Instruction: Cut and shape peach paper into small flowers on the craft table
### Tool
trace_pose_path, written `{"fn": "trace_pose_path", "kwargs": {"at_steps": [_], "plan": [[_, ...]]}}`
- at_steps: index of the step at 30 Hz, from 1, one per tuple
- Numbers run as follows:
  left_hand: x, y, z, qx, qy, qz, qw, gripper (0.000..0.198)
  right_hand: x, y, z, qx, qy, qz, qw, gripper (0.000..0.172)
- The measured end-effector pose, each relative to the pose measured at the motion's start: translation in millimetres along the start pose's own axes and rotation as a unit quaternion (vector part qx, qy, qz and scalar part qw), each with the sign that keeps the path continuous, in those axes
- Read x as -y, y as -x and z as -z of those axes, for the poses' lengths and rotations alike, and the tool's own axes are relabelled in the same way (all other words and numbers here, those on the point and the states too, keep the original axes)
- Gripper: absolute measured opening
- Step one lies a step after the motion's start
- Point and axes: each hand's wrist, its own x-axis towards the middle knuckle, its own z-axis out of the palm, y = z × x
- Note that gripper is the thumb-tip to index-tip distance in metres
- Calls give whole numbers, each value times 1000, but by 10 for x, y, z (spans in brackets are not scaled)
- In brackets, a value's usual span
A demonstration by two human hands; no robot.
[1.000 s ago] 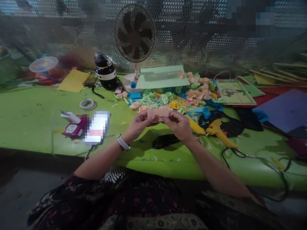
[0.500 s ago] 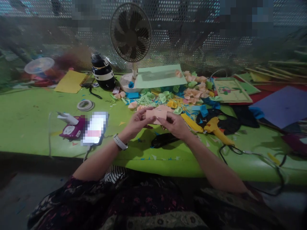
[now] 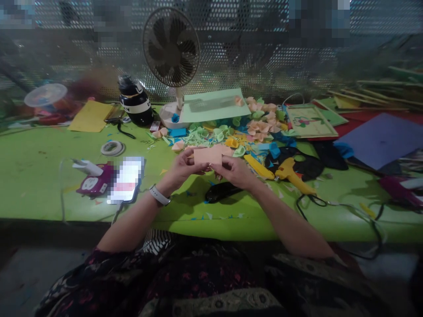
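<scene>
A small pink paper [image 3: 208, 156] is held up between my two hands, above the near middle of the green table [image 3: 29, 176]. My left hand [image 3: 181, 171] pinches its left side, and my right hand [image 3: 236, 171] pinches its right side. The thumbs meet near the lower edge. Behind the paper lie folded pieces of peach paper [image 3: 262, 127], green paper pieces [image 3: 221, 132] and blue scraps. A black tool [image 3: 221, 192], perhaps a stapler, lies just below my right hand.
A fan [image 3: 172, 53] and a dark bottle [image 3: 135, 103] stand at the back. A yellow glue gun [image 3: 292, 174] with its cable and a yellow cutter [image 3: 259, 166] lie on the right. At left are a tape roll [image 3: 112, 148], a lit phone [image 3: 126, 180] and a purple power socket [image 3: 95, 185].
The pink paper now faces the camera as a flatter, fuller rectangle between my hands. The whole view has shifted slightly, so things on the table appear further left.
</scene>
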Motion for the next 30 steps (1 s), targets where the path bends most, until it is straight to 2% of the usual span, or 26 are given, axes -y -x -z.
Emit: {"fn": "trace_pose_path", "kwargs": {"at_steps": [7,13,20,23,26,28,30], "plan": [[-17,-4,12,-29,-28,-43,998,60,18,-34,56,-13,-16,30,999,38],[-38,-10,43,-20,-77,-16,997,57,41,-20,58,-7,-13,55,998,35],[-109,-20,61,-34,-61,-42,997,58,100,-23,107,-22,-25,53,998,40],[-193,-1,67,-56,-48,-52,996,61,118,-27,161,-43,-44,51,997,42],[-256,0,95,-94,-26,-60,993,57,99,-40,210,-94,-78,45,992,44],[-258,-14,112,-115,-8,-36,993,48,67,-48,216,-107,-84,56,989,44],[-228,-30,122,-96,2,41,994,37,30,-51,201,-88,-41,105,990,40]]}}
